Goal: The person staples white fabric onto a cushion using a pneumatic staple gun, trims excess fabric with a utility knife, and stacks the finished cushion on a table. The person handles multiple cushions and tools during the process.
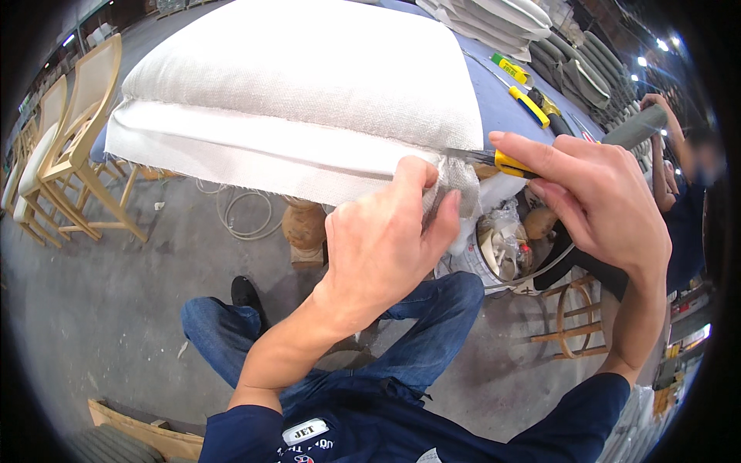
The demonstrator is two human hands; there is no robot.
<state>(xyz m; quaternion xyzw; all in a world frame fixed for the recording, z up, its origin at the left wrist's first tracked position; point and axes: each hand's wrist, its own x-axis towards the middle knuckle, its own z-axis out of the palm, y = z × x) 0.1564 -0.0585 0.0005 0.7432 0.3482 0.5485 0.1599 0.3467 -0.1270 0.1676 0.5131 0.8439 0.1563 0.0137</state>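
A padded cushion covered in off-white fabric (309,69) lies on the table, its loose fabric flap (247,158) hanging over the near edge. My left hand (386,231) pinches the flap near the cushion's right corner, thumb and forefinger around the cloth. My right hand (594,185) is closed on a utility knife with a yellow and black handle (511,164). Its metal blade (467,155) points left and touches the fabric at the corner seam, just right of my left fingers. Whether the blade has entered the cloth is hard to tell.
On the blue tabletop (494,85) lie a yellow-handled screwdriver (529,106) and a small yellow-green box (511,69). Stacked cushions (509,19) stand behind. A bucket of scraps (502,247) sits below the corner, wooden chairs (85,139) at left, a co-worker (687,193) at right.
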